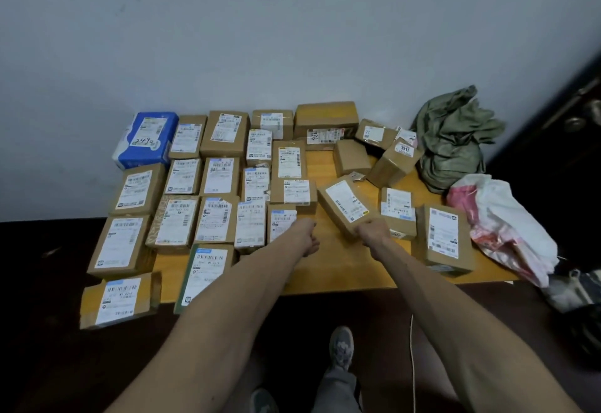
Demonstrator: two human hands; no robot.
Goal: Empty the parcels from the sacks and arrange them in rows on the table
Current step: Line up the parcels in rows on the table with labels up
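Note:
Several brown cardboard parcels with white labels lie in rows on the left half of the wooden table (328,259). My right hand (373,230) grips the near end of a tilted brown parcel (344,206) at the table's middle. My left hand (307,238) hovers beside the near row's last parcel (282,220), fingers curled, holding nothing that I can see. A blue and white soft pack (146,139) sits at the far left corner. Loose parcels lie unsorted at the right, among them a box marked 1011 (395,163) and a large box (444,240).
A crumpled green sack (455,139) lies at the table's far right corner against the wall. A pink and white sack (507,227) hangs over the right edge. Dark floor, my shoe (341,347) and a white cord (413,364) are below. A dark door stands at right.

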